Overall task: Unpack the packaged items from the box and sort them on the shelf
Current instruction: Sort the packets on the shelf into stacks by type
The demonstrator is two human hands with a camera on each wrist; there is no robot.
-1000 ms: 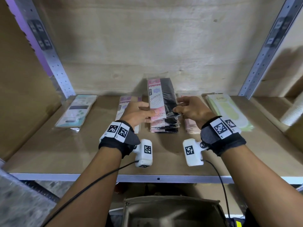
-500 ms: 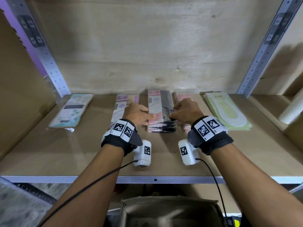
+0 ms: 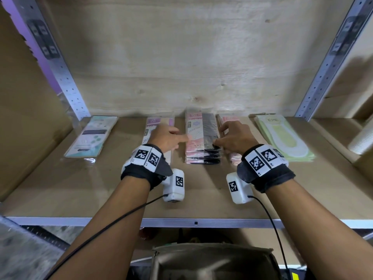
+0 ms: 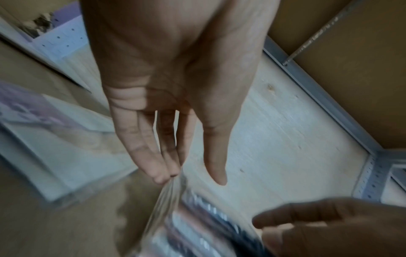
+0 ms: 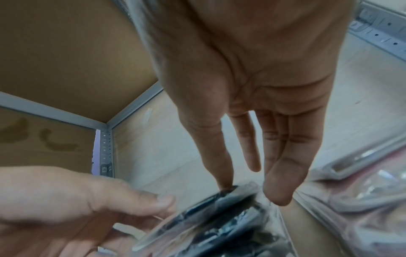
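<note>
A stack of black-and-pink packets (image 3: pixel 201 138) lies flat at the middle of the wooden shelf (image 3: pixel 101 188). My left hand (image 3: pixel 167 136) is at the stack's left edge, its straight fingertips touching the clear plastic of the top packet (image 4: pixel 197 226). My right hand (image 3: pixel 236 136) is at the stack's right edge. In the right wrist view its thumb tip (image 5: pixel 226 182) touches the black edge of the packet (image 5: pixel 208 226) and the fingers hang straight beside it. Neither hand curls round anything.
Along the back of the shelf lie a teal packet (image 3: pixel 91 136), a purple packet (image 3: pixel 155 122), pink packets (image 3: pixel 230 119) and green packets (image 3: pixel 282 138). A white roll (image 3: pixel 361 140) sits far right. An open cardboard box (image 3: pixel 212 263) stands below the shelf's front edge (image 3: pixel 195 222).
One second ago both hands held the top packet tilted up over the stack. It now lies flat on the stack, and both hands have let go and lowered to its edges.
</note>
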